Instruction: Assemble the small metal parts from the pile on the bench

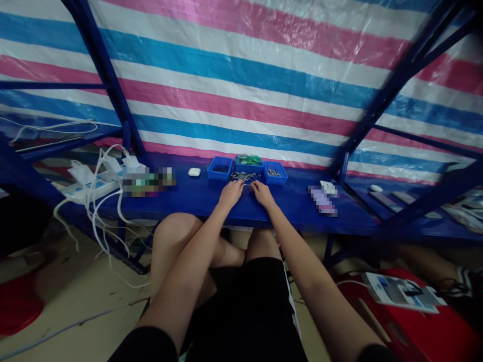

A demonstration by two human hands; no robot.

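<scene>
Both my hands rest on the blue shelf (196, 198) in front of me. My left hand (231, 192) and my right hand (261, 193) sit close together, fingers curled toward a small heap of thin metal parts (245, 176). The fingertips are too small and far off to show what they pinch. Behind the heap stand three small blue bins: the left bin (220, 168), a middle bin with green pieces (249, 162) and the right bin (275, 173) with a few metal bits.
A white earbud case (193, 172) lies left of the bins. White power strips, chargers and cables (94, 181) crowd the shelf's left end. Blue rack posts (109, 80) frame the shelf. A striped tarp hangs behind. A red stool with papers (403, 306) stands at my right.
</scene>
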